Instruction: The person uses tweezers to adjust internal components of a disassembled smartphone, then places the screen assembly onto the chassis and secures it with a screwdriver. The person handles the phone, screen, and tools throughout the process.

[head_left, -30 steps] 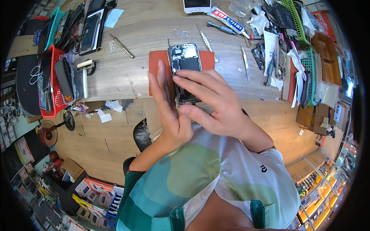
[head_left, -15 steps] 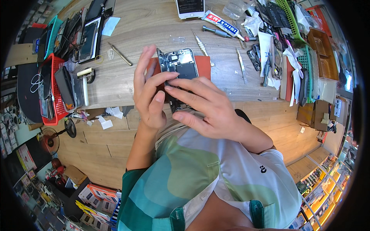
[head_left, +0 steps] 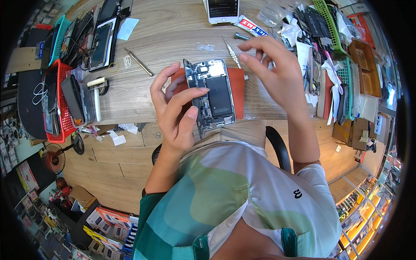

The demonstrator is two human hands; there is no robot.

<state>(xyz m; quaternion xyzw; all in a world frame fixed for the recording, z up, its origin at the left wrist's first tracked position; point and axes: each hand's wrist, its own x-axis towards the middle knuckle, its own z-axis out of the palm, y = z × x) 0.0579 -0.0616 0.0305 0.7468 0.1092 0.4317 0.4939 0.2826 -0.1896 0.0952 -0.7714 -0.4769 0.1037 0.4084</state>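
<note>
An opened smartphone (head_left: 220, 97) lies on a reddish-brown mat (head_left: 238, 86) at the table's front edge, its black battery and inner parts bare. Along its left side the screen part (head_left: 200, 117) stands tilted up. My left hand (head_left: 175, 115) grips that raised part, index fingertip over the inside and thumb by its outer face. Over the table to the right, my right hand (head_left: 275, 69) is lifted off the phone, thumb and index finger apart with nothing visible between them. Nearest to it are a thin white-handled tool (head_left: 232, 52) and a dark screwdriver (head_left: 241, 36), partly covered by the fingers.
A white phone (head_left: 222, 11) stands at the back beside a glue tube (head_left: 251, 26). A metal pen-shaped tool (head_left: 139, 63) lies left of the mat. Red basket (head_left: 65, 102) and roller (head_left: 96, 99) are at far left; parts, papers and a brown tray (head_left: 365, 65) crowd the right.
My right hand has left the phone and moved right and away, over the tools. My left hand stays at the raised screen part. The phone's lower half now shows.
</note>
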